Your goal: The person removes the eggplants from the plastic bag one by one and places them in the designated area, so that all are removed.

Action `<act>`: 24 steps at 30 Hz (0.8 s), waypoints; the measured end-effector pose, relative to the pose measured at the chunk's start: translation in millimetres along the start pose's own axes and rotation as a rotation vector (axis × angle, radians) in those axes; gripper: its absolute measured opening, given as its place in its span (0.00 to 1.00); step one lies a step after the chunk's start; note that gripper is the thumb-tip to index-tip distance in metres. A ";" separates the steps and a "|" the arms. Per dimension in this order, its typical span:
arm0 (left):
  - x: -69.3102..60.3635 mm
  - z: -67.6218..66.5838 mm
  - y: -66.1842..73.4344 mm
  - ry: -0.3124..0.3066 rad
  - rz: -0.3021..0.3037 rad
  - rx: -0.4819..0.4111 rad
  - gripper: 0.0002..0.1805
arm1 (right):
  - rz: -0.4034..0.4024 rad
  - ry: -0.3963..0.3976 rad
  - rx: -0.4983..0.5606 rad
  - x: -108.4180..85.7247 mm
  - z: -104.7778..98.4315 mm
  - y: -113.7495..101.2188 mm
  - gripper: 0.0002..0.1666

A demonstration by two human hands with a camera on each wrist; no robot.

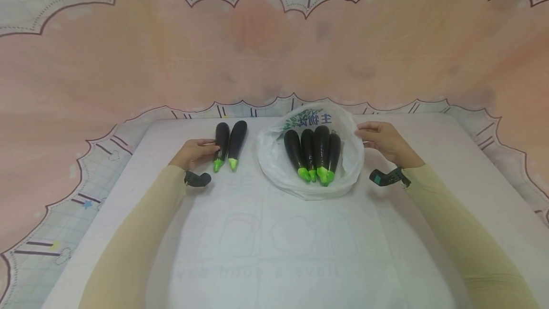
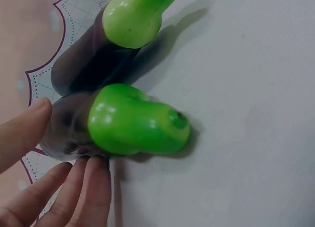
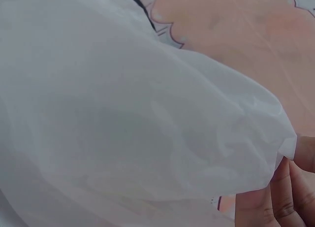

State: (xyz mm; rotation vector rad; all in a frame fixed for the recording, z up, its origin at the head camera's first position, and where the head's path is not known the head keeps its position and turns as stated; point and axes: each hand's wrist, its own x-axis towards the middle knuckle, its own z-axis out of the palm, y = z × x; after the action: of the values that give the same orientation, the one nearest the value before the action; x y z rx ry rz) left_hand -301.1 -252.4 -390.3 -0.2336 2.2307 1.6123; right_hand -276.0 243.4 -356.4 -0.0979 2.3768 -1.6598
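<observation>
My left hand (image 1: 194,154) is at a dark purple eggplant (image 1: 221,138) with a green cap, lying on the table left of centre. In the left wrist view, the thumb lies on one side of this eggplant (image 2: 140,123) and the fingers on the other, gripping it. Just right of it lies a second eggplant (image 1: 238,139). A white plastic bag (image 1: 274,163) sits spread open, with several eggplants (image 1: 321,149) side by side in it. My right hand (image 1: 386,142) pinches the bag's right edge; the right wrist view shows the bag (image 3: 147,118) between thumb and fingers.
A white cloth (image 1: 257,232) with faint printed shapes and lettering covers the table. Behind and beside it hangs or lies a peach fabric (image 1: 274,56) with a scalloped, patterned border. A dark camera mount sits on each wrist.
</observation>
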 end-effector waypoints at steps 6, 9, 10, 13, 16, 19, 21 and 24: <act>-4.4 -11.6 4.3 -0.021 0.012 0.127 0.35 | -0.001 -0.008 0.016 0.6 0.3 -2.0 0.30; -7.3 -16.8 8.5 -0.027 0.004 0.188 0.34 | -0.006 -0.012 0.028 0.5 0.9 -3.2 0.29; -7.9 -18.6 9.2 -0.035 0.015 0.188 0.34 | -0.005 -0.009 0.028 0.4 1.1 -3.5 0.29; -10.1 -23.4 9.9 -0.064 0.052 0.163 0.32 | -0.005 -0.007 0.026 -0.1 1.8 -4.3 0.29; -11.3 -28.5 8.5 -0.094 0.105 0.156 0.31 | -0.009 -0.006 0.048 -0.4 2.5 -5.1 0.29; -10.9 -33.1 6.3 -0.121 0.150 0.149 0.31 | -0.015 -0.007 0.072 -0.4 3.1 -5.5 0.28; -10.4 -35.5 5.4 -0.137 0.168 0.133 0.31 | -0.017 -0.005 0.076 -0.5 3.2 -5.5 0.27; -10.6 -38.1 6.1 -0.158 0.183 0.115 0.31 | -0.018 0.000 0.056 -1.1 3.0 -5.0 0.27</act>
State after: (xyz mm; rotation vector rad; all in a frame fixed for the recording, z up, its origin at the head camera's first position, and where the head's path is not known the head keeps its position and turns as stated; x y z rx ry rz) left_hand -301.3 -287.2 -370.4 0.1277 2.2667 1.5259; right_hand -274.7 239.1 -352.5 -0.1101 2.3338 -1.7331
